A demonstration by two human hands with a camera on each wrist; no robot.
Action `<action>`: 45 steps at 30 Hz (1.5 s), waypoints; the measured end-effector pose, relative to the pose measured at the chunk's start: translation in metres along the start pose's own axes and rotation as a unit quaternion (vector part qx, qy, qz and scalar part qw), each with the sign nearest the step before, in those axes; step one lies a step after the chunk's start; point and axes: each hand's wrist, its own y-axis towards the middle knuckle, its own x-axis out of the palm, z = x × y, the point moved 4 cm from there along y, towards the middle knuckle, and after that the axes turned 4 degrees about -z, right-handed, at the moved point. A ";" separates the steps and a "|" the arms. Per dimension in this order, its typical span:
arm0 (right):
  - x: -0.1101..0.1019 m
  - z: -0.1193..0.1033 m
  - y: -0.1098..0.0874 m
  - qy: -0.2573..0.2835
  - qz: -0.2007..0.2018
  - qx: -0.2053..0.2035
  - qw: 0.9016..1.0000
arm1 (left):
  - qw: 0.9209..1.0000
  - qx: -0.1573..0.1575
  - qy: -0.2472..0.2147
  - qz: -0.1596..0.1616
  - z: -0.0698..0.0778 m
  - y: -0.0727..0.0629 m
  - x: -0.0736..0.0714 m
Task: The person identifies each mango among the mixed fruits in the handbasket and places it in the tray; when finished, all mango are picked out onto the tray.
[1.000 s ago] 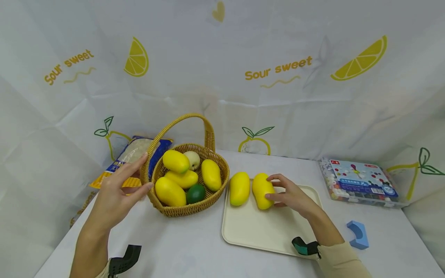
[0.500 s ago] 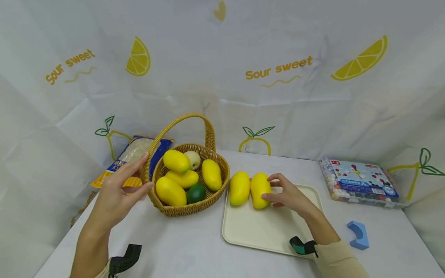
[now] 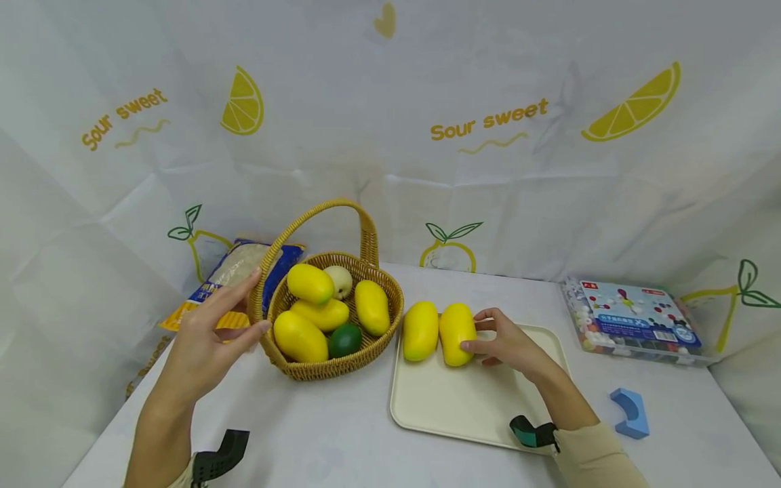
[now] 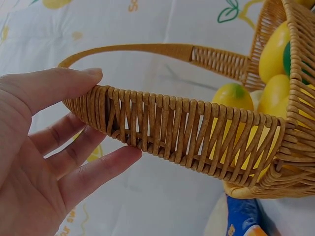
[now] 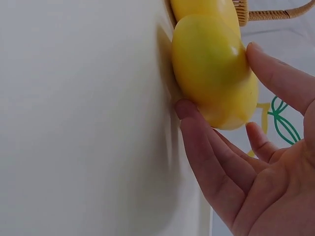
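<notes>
Lightly, my right hand (image 3: 509, 346) grips one yellow mango (image 3: 456, 334) by its side, thumb and fingers spread against it; whether it bears any weight I cannot tell. That mango lies at my right hand's nine o'clock, at the eleven o'clock corner of the cream tray (image 3: 451, 407), its long axis running roughly from twelve to six, so I meet it side-on; my left hand is well apart from it. Just beyond it, also at nine, sits a second mango (image 3: 420, 331), nearly parallel. Farther that way stands the wicker basket (image 3: 329, 371), between my hands, with more mangoes, a dark green fruit (image 3: 345, 340) and a pale round fruit (image 3: 339, 281) inside. My left hand (image 3: 204, 346) pinches its handle (image 4: 167, 128) between thumb and fingers. A blue-and-orange bag (image 3: 241, 264) lies at the basket's ten o'clock. From my right hand, a molecular-model box (image 3: 637, 318) is near three o'clock and a blue arch block (image 3: 634, 417) at four.
</notes>
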 end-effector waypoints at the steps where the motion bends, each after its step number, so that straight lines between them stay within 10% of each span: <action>1: 0.000 0.000 0.000 0.000 0.001 0.002 1.000 | 1.000 0.000 0.000 0.001 0.000 0.000 0.000; 45: -0.043 -0.033 -0.015 -0.111 0.030 -0.020 0.993 | 1.000 -0.003 0.009 -0.003 0.000 0.000 0.000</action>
